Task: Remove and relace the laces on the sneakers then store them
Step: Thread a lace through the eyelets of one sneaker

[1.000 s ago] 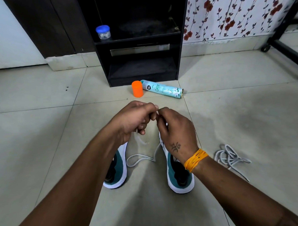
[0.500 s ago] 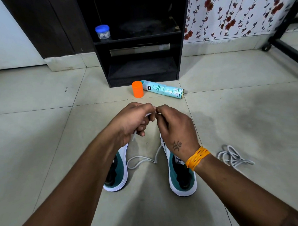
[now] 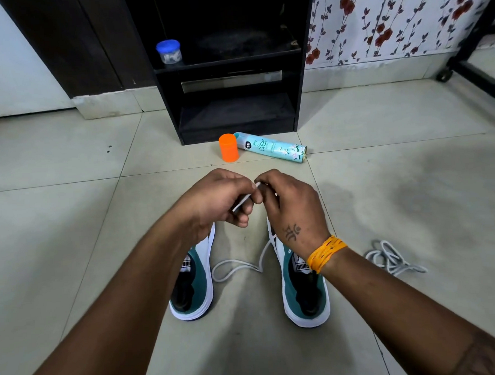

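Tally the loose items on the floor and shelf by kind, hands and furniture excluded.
Sneakers: 2, left one and right one
Laces: 2, one gripped by both hands, one piled on the floor
Spray can: 1
Orange cap: 1
Blue-lidded jar: 1
Total: 7

Home interior, living room or bedroom corner. Cues: floral wallpaper point(image 3: 389, 19) upper right, red flowers on vines; pale tiled floor point(image 3: 69, 166) across frame; dark wood door point(image 3: 72, 44) upper left; black open shelf unit point(image 3: 230, 74) top centre against wall, small blue-lidded jar point(image 3: 168, 52) on its shelf; air-freshener can point(image 3: 273, 147) lying on floor below, orange cap point(image 3: 228, 147) standing beside it.
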Tool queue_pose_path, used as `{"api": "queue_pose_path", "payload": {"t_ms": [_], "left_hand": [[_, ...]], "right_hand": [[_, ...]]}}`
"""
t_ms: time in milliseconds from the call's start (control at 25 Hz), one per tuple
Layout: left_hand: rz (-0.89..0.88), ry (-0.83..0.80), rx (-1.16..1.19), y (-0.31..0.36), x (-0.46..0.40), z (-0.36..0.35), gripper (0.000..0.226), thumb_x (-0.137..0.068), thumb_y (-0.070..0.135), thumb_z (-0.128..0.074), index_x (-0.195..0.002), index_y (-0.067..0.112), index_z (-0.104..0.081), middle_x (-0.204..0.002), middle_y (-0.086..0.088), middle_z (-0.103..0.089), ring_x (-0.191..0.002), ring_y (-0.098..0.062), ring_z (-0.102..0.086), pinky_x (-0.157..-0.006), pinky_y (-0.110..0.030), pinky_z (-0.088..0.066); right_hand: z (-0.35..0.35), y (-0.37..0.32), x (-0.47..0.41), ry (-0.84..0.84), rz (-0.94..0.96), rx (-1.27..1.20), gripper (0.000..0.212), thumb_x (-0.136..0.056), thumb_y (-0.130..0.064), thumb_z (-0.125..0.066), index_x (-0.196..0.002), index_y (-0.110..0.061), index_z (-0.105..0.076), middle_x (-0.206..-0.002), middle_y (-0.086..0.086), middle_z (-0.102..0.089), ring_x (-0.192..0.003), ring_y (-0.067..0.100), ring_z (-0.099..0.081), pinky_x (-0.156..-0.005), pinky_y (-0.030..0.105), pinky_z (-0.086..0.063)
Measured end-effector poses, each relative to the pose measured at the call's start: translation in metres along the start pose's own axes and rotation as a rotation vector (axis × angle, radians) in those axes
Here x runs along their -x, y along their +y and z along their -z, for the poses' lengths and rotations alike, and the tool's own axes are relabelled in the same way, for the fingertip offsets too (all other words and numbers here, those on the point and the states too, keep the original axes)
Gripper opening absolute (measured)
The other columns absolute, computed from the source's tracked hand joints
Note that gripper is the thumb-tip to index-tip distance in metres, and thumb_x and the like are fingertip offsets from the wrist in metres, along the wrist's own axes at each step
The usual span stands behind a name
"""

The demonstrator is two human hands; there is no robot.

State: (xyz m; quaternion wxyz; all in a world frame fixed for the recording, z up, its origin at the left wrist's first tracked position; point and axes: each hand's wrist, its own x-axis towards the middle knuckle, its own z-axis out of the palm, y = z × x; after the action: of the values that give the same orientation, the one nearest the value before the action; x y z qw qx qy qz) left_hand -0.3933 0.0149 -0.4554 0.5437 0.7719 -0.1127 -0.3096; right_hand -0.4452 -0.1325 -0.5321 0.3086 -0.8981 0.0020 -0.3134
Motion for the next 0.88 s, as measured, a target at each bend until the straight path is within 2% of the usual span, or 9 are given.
{"api": "queue_pose_path", "payload": {"t_ms": [120,240,360,520,680,880], "left_hand": [[-0.016,-0.052,-0.036,-0.001,0.001,0.007,0.022,-0.100,0.006,-0.055,-0.095,-0.004,-0.073,-0.076,-0.015,-0.070,-0.063,-0.022,-0.065,-0.070,-0.033,-0.060],[-0.010,-0.020,0.023,-0.008,0.000,0.008,0.016,-0.099,0.006,-0.063,-0.106,-0.007,-0.070,-0.089,-0.018,-0.077,-0.072,-0.024,-0.072,-0.075,-0.034,-0.062],[0.022,0.085,0.165,-0.018,-0.005,0.003,0.010,-0.100,0.008,-0.065,-0.104,-0.001,-0.067,-0.090,-0.017,-0.078,-0.075,-0.026,-0.074,-0.081,-0.039,-0.063],[0.055,0.168,0.312,-0.029,-0.008,-0.003,0.009,-0.098,0.006,-0.065,-0.103,-0.001,-0.068,-0.087,-0.016,-0.077,-0.072,-0.024,-0.075,-0.078,-0.037,-0.064],[0.076,0.167,0.290,-0.030,-0.009,-0.007,0.008,-0.098,0.008,-0.066,-0.101,0.001,-0.069,-0.086,-0.015,-0.077,-0.074,-0.023,-0.077,-0.081,-0.038,-0.064],[0.070,0.162,0.273,-0.030,-0.009,-0.009,0.008,-0.098,0.009,-0.068,-0.091,0.005,-0.067,-0.087,-0.016,-0.076,-0.076,-0.026,-0.076,-0.087,-0.043,-0.062]], "right_hand": [[-0.002,0.010,-0.002,-0.024,-0.014,0.017,0.013,-0.100,-0.021,-0.054,-0.103,-0.017,-0.066,-0.085,0.000,-0.069,-0.075,0.024,-0.063,-0.063,0.041,-0.051],[-0.004,0.008,-0.002,-0.054,-0.064,-0.014,0.017,-0.098,-0.021,-0.055,-0.110,-0.019,-0.067,-0.088,-0.001,-0.071,-0.076,0.022,-0.064,-0.066,0.038,-0.052],[0.000,0.000,0.005,0.009,-0.153,-0.071,0.026,-0.095,-0.015,-0.060,-0.120,-0.018,-0.066,-0.081,-0.010,-0.066,-0.066,0.013,-0.057,-0.064,0.031,-0.044],[0.005,-0.011,0.021,-0.008,-0.126,-0.118,0.012,-0.089,-0.027,-0.068,-0.101,-0.022,-0.068,-0.085,-0.012,-0.064,-0.067,0.009,-0.058,-0.064,0.031,-0.050],[0.003,-0.007,0.025,-0.027,-0.083,-0.010,0.005,-0.090,-0.023,-0.069,-0.093,-0.021,-0.065,-0.085,-0.008,-0.061,-0.067,0.011,-0.054,-0.060,0.034,-0.049],[0.004,-0.006,0.025,-0.022,-0.038,0.007,0.006,-0.093,-0.023,-0.065,-0.097,-0.020,-0.066,-0.086,-0.006,-0.062,-0.066,0.012,-0.054,-0.058,0.032,-0.046]]}}
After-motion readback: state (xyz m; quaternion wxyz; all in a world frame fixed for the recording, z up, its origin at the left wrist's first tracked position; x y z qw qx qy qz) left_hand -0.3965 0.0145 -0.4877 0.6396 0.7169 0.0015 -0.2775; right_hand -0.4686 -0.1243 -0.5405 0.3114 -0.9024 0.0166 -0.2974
